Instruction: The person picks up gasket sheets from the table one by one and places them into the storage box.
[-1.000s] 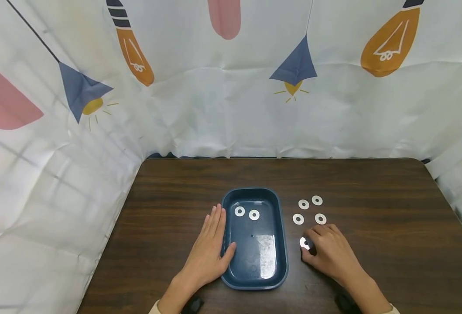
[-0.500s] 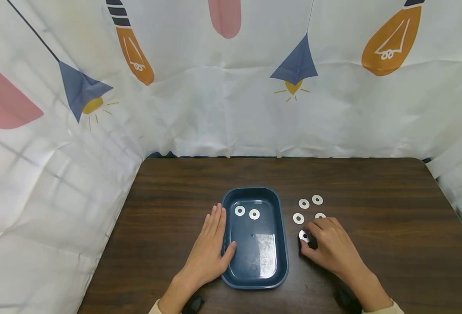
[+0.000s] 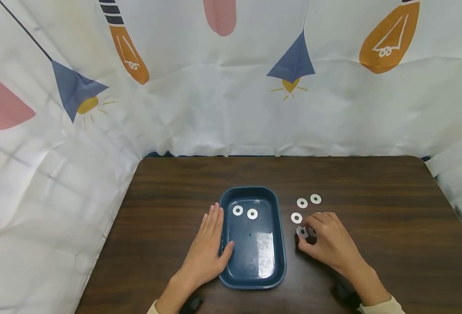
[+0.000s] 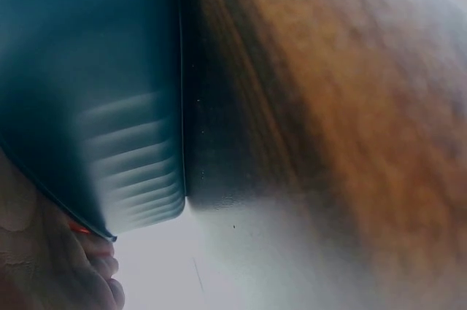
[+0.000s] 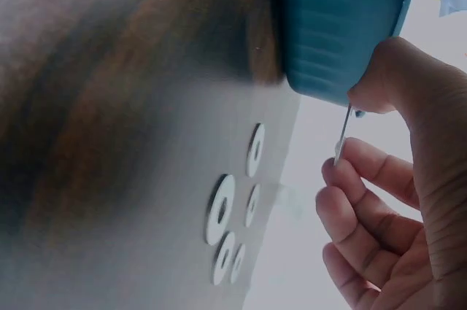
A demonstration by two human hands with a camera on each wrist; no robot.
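Note:
A blue rectangular tray (image 3: 250, 257) stands on the table, with two white-looking flat washers in its far part, one being the left washer (image 3: 237, 210). My left hand (image 3: 203, 253) lies along the tray's left side, fingers straight, thumb over the rim. To the right of the tray, my right hand (image 3: 329, 242) pinches a metal washer (image 3: 302, 231) between thumb and fingertips, above the table. In the right wrist view this held washer (image 5: 342, 135) appears edge-on. Several more washers (image 5: 220, 210) lie flat on the table nearby; the right hand partly covers some in the head view.
The dark wood-grain table (image 3: 384, 205) extends on both sides of the tray. A white curtain (image 3: 231, 113) with printed lamps and bulbs hangs behind and at the sides. Dark objects sit by both wrists.
My right hand has moved slightly away from me with the pinched washer, which now looks greyer. Another washer shows beneath this hand. The left hand stays against the tray.

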